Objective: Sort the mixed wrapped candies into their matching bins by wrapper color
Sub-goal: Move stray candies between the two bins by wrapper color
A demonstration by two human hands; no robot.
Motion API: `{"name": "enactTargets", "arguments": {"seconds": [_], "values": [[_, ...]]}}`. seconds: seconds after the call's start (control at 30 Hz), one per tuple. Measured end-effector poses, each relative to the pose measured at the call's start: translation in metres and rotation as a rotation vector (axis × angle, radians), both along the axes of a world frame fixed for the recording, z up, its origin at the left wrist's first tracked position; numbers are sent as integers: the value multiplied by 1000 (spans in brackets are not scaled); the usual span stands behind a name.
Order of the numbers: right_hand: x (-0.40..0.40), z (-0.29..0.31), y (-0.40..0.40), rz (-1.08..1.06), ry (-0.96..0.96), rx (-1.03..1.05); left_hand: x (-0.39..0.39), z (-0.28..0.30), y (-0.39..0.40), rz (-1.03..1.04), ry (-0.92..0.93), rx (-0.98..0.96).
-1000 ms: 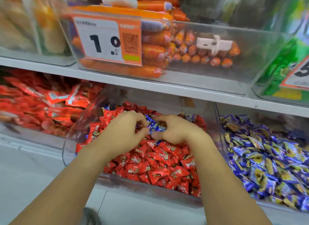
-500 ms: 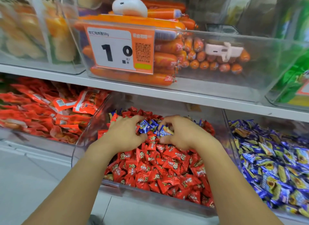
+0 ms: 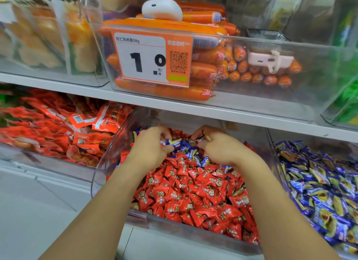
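Both hands reach into the clear middle bin (image 3: 174, 227) on the lower shelf, which is heaped with red candies (image 3: 193, 194). At the back of that heap lies a cluster of blue candies (image 3: 183, 144), mixed in among the red ones, with a few more blue wrappers scattered just in front of the hands. The left hand (image 3: 153, 147) has its fingers curled down over the left edge of the blue cluster, its grip narrow and closed around several blue wrappers. The right hand (image 3: 217, 145) mirrors it on the other side, fingers bent and pinching blue wrappers at the right edge of the same cluster; the two hands sit near each other with the blue candies between them. To the right, a neighbouring bin (image 3: 275, 163) holds a mass of blue and yellow candies (image 3: 321, 184). To the left, another bin holds red snack packets (image 3: 58, 128). On the shelf above, a clear bin of orange sausages (image 3: 205, 66) carries an orange and white price tag (image 3: 153, 60).
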State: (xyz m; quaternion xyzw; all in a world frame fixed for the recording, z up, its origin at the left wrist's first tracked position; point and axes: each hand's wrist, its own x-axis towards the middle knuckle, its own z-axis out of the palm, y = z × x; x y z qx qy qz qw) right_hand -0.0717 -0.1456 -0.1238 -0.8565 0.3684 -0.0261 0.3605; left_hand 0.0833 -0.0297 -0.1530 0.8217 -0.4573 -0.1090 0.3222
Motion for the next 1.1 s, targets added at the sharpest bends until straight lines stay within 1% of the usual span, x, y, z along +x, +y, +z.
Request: {"name": "enactTargets", "arguments": {"seconds": [0.07, 0.13, 0.23, 0.3, 0.4, 0.43, 0.57, 0.67, 0.8, 0.9, 1.0, 1.1], "values": [[9, -2, 3, 9, 28, 4, 4, 2, 4, 11, 59, -47], [18, -4, 7, 12, 73, -59, 9, 3, 8, 41, 136, -121], [27, -5, 5, -25, 49, -78, 13, 7, 13, 205, 261, -260], [29, -5, 1, -2, 87, -62, 13, 10, 14, 312, 385, -330], [28, -6, -4, 13, 131, -86, 5, 18, 6, 316, 589, -434], [27, -8, -5, 25, 136, -101, 1, 19, 3, 299, 590, -436], [29, -21, -8, 142, 214, -148, -8, 25, -5, 215, 304, -302], [33, -31, -10, 213, 293, -154, -1, 28, -7, 173, 209, -238], [41, -36, -16, 239, 365, -196, 16, 28, -11, 68, 174, -118], [47, -38, -21, 219, 339, -233, 24, 28, -12, 39, 159, -49], [48, -34, -23, 202, 314, -221, 27, 25, -14, 19, 154, -20], [36, -23, -26, 91, 250, -169, 24, 25, -16, -20, 163, -2]]}}
